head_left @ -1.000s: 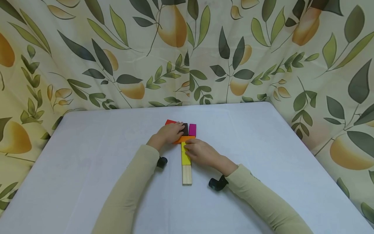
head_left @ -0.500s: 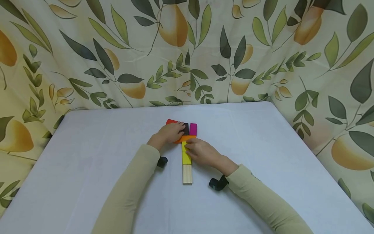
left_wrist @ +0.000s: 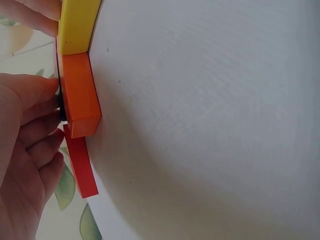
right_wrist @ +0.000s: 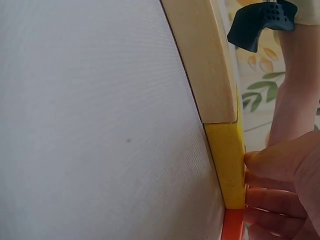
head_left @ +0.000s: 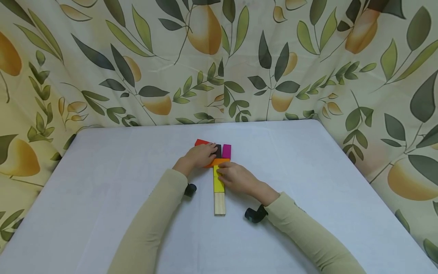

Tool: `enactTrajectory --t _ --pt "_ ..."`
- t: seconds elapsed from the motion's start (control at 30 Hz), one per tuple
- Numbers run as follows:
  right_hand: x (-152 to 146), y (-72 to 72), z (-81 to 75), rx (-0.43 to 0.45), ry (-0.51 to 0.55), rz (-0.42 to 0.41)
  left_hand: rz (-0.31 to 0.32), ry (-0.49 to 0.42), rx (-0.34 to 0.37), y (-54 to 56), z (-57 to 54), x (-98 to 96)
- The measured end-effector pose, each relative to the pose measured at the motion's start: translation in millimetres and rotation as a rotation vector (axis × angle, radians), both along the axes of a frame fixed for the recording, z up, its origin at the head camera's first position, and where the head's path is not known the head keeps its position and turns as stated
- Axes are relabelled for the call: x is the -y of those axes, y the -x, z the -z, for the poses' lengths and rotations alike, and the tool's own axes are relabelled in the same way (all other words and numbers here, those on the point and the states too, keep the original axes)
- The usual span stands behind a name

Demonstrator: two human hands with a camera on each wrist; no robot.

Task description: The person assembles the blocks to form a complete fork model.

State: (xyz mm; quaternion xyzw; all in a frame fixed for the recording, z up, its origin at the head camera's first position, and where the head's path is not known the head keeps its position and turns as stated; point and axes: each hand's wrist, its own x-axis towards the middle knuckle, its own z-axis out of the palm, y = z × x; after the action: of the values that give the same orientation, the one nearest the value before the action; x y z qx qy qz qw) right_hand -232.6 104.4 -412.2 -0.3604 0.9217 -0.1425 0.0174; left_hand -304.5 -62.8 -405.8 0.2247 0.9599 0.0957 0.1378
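Observation:
Flat blocks lie joined on the table. My left hand [head_left: 198,156] reaches over their far left part, fingertips and thumb on the black block [head_left: 219,151], partly covering it. A red block [head_left: 202,142] slants out beyond those fingers; a magenta block [head_left: 226,151] lies right of the black one. Below them an orange block [head_left: 222,162] lies crosswise. A yellow section [head_left: 219,185] and a plain wood block [head_left: 219,204] run toward me from it. My right hand [head_left: 239,179] rests its thumb and fingertips on the yellow part's upper face, as the right wrist view shows [right_wrist: 230,170].
A white cloth covers the table [head_left: 119,213]. Behind it hangs a curtain [head_left: 236,95] printed with leaves and fruit. Both wrists wear small black cameras, the right one [head_left: 255,215] close above the cloth.

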Motion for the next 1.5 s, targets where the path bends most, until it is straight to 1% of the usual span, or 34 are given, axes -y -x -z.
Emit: enactTrajectory --t 0.17,0.37,0.57,0.67,0.77,0.83,0.93,1.03,1.17,1.33,1.5 --pt "0 0.5 -0.4 0.001 0.008 -0.001 0.0 0.004 0.001 -0.9 -1.8 -0.8" --pt "-1 0.3 0.1 0.007 0.009 0.002 0.021 0.011 -0.004 -0.9 -2.5 -1.2" --pt "-2 0.4 -0.4 -0.006 0.007 -0.007 0.021 0.007 -0.025 -1.3 -2.6 -1.6" --pt "-2 0.6 -0.1 -0.011 0.01 -0.015 -0.015 -0.042 -0.039 -1.7 -1.3 -1.6" --pt "-2 0.6 0.1 -0.01 0.011 -0.013 -0.078 -0.108 -0.069 -1.6 -1.2 -1.5" --pt "-2 0.6 -0.2 -0.011 0.015 -0.012 -0.111 -0.12 -0.097 -0.8 -1.4 -1.2" --pt "-2 0.2 -0.8 -0.008 0.024 -0.022 -0.14 -0.077 -0.12 0.8 -0.7 -0.1" --pt "-2 -0.6 -1.2 -0.001 0.025 -0.018 -0.16 -0.017 -0.118 2.2 2.2 1.4" --pt "-2 -1.8 -1.0 0.007 0.017 0.009 -0.219 0.038 -0.13 3.9 7.3 2.0" --pt "-3 -2.2 0.3 -0.005 0.038 0.0 -0.305 0.07 -0.166 5.6 8.6 -1.2" --pt "-2 -2.7 1.3 -0.021 0.078 -0.042 -0.364 0.082 -0.17 5.9 7.6 -3.9"
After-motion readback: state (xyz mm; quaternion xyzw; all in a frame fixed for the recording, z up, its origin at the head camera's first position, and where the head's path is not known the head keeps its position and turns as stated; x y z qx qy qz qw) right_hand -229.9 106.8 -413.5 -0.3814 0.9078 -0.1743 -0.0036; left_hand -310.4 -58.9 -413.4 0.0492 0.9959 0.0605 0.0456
